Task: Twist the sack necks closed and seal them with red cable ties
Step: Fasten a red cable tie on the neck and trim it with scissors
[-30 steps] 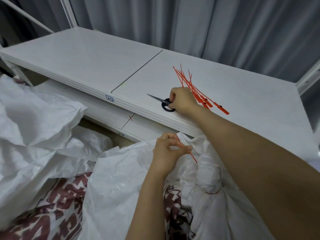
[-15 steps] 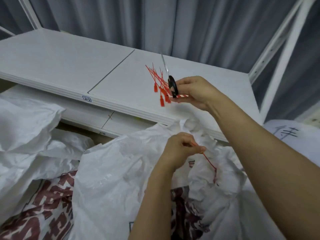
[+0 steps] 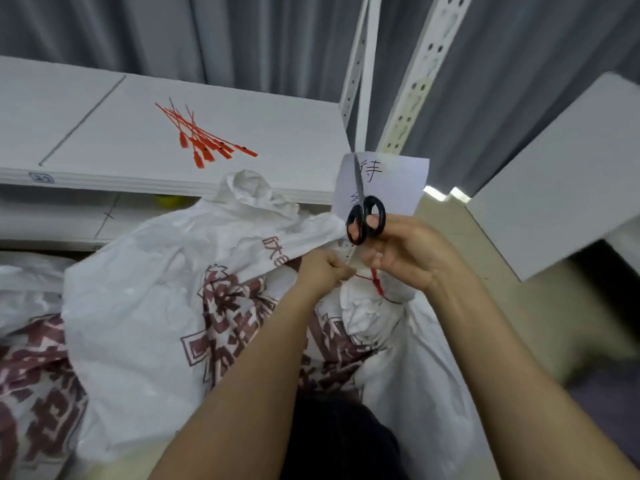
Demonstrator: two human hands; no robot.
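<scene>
A white woven sack (image 3: 145,271) printed in dark red lies below a white shelf (image 3: 284,147), its twisted neck (image 3: 367,310) cinched by a red cable tie (image 3: 378,287). The left hand (image 3: 325,271), fingers curled, pinches the tie's tail. The right hand (image 3: 407,261) grips black scissors (image 3: 366,218), blades together and pointing up. Spare ties (image 3: 204,140) lie on the shelf.

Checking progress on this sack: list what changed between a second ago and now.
The right hand took the scissors off the shelf and carried them down beside the tied sack neck, blades pointing up. Unchanged: the left hand keeps pinching the tail of the red cable tie round that neck; the spare ties lie on the shelf.
</scene>
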